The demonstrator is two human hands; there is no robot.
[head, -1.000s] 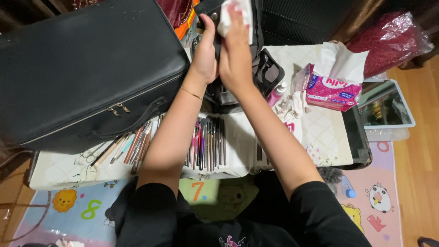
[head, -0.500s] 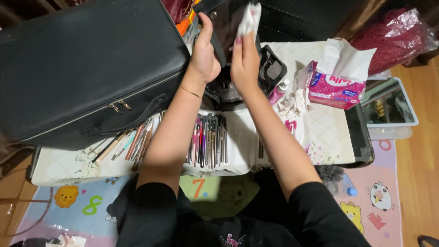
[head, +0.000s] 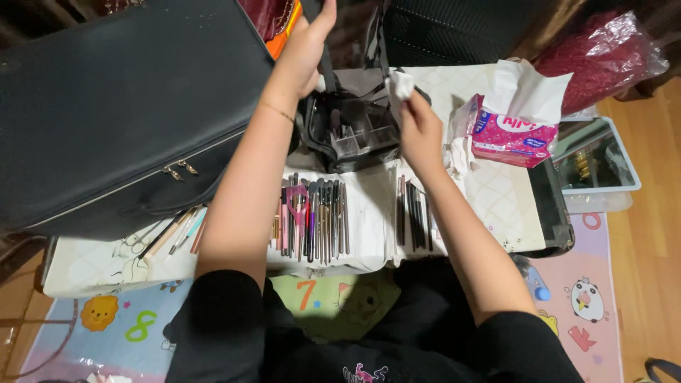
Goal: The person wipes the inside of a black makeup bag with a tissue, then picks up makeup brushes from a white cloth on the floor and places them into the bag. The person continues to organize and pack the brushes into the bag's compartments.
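1. Left hand (head: pixel 305 53), fingers closed on the strap, should hold the clear organizer bag (head: pixel 355 128) steady at the table's (head: pixel 496 206) far edge.
2. Right hand (head: pixel 418 131), fingers pinching the white wipe (head: pixel 401 84), does best w/ short strokes along the bag's rim, clear of the brushes (head: pixel 312 220).

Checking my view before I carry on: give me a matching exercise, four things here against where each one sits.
Things:
1. white wipe
2. pink tissue pack
3. black case
4. row of brushes

Places:
A. lying on the table's white cover near the person
B. pinched in the right hand
C. far left, zipped shut
D. right of the clear organiser

Pairs: 1-B, 2-D, 3-C, 4-A
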